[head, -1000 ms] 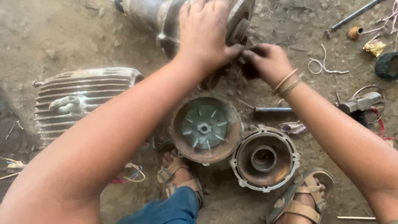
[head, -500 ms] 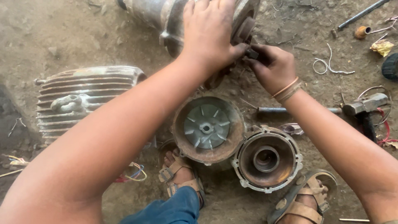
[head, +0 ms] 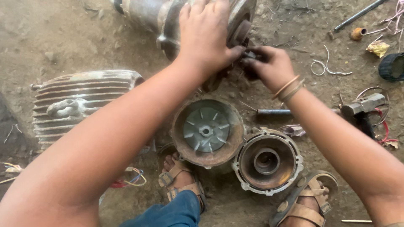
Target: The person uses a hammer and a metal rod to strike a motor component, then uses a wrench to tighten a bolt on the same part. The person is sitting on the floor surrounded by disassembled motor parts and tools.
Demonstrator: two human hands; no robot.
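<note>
At the top of the dirt floor (head: pixel 50 33), your left hand (head: pixel 206 38) lies palm-down over the end of the motor body (head: pixel 151 17), fingers spread across its rim and thumb stretched to the right. That body is a dull grey metal cylinder, scuffed and dusty, lying on its side at the upper edge of view. Your right hand (head: pixel 271 65) meets the left thumb just beside the motor's end, its fingers curled tight around a small dark part (head: pixel 251 56); what that part is, you cannot tell from here. Thin bangles (head: pixel 288 88) ring your right wrist. Both forearms reach forward from the bottom corners and converge at the motor.

Just below your hands sits a round, rusty fan cover (head: pixel 207 130), shaped like a shallow bowl, with a pale grey bladed fan in its middle. Touching its right side lies an end bell (head: pixel 267 161), a round cast housing with lugs around a whitish rim and a brown, stepped hollow inside. To the left rests a finned casing (head: pixel 78 101), grey-green and ribbed, with a lifting eye on its side. A hammer (head: pixel 357 107) with a metal handle lies to the right, near red and white wires. Your sandalled feet (head: pixel 181 180) frame the two round parts, on gritty brown earth.
</note>
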